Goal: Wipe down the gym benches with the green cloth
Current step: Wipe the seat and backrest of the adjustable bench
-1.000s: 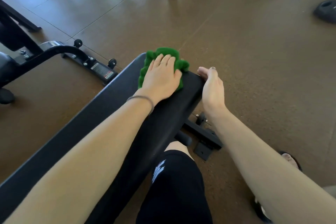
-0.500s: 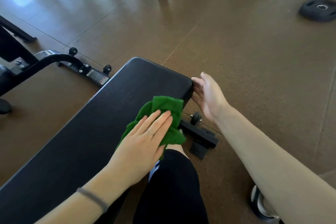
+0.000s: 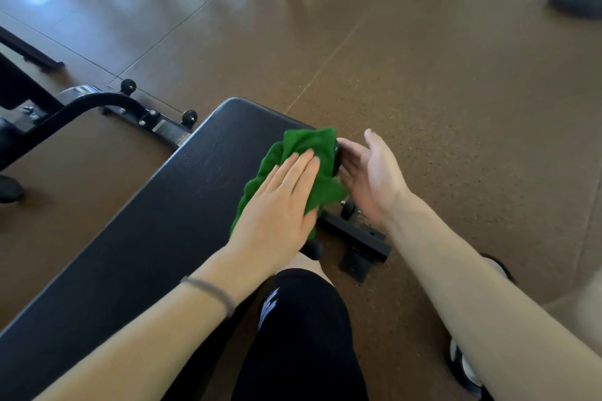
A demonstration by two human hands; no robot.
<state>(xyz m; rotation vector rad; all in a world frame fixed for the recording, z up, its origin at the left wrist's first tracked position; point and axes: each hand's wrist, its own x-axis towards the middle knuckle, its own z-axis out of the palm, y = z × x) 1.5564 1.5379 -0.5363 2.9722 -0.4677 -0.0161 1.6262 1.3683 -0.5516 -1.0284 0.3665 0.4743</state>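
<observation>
Green cloth (image 3: 308,153) is lying bunched on the right edge of the gym bench (image 3: 156,215), close to its far right corner, and part of it is hanging over that edge. It is looking soft, light and limp, so I judge it is folding and sliding easily on the smooth black padding; it is best controlled by a flat palm pressing on its middle, or by gathering the loose folds at the edge. The bench itself is looking stiff and heavy, not a thing to move.

The left hand (image 3: 280,205) is lying flat on the cloth, its fingers (image 3: 299,169) straight and together, pressing down and not curling around anything. The forearm is reaching diagonally across the padding.

The right hand (image 3: 371,176) is standing beside the bench edge with the palm turned toward the cloth, fingers relaxed and spread, holding nothing. Whether its fingertips are touching the hanging cloth, I cannot tell.
</observation>
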